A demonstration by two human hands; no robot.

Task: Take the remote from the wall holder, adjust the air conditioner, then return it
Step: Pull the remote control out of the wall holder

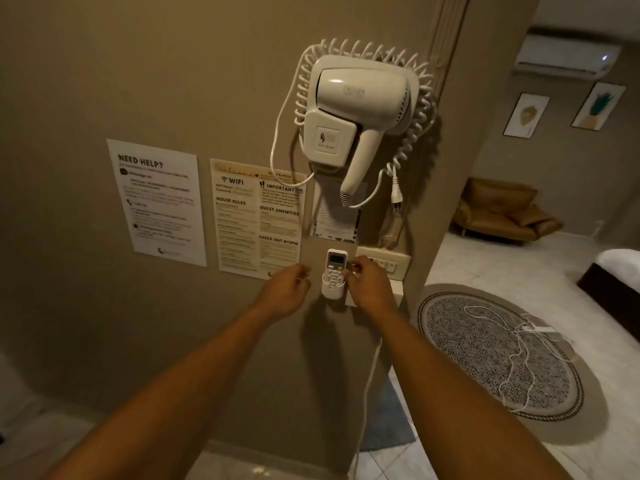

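White plastic remote (335,268) sits upright in a white holder (333,288) on the beige wall (104,81), lower half down in the cup, upper half sticking out. Small grey display near the top, rows of pale buttons below it, one yellowish button at the right edge just under the display. Rounded top corners.

Left hand (285,292) is just left of the holder, fingers curled loosely, holding nothing, not touching the remote. Right hand (367,285) is on the other side, fingertips (351,268) pinched together at the remote's right edge; can't tell if they actually touch it or have any grip on it.

Hair dryer (353,112) mounted above with a coiled cord around its base. Two printed notices (258,216) to the left of the holder, a smaller one directly above it. Switch plate (384,261) just right of the remote, partly behind the right hand.

Air conditioner (568,57) high on the far room's wall, small light showing at its right end. Round patterned rug (498,355) on the tile floor with a white cable lying across it.
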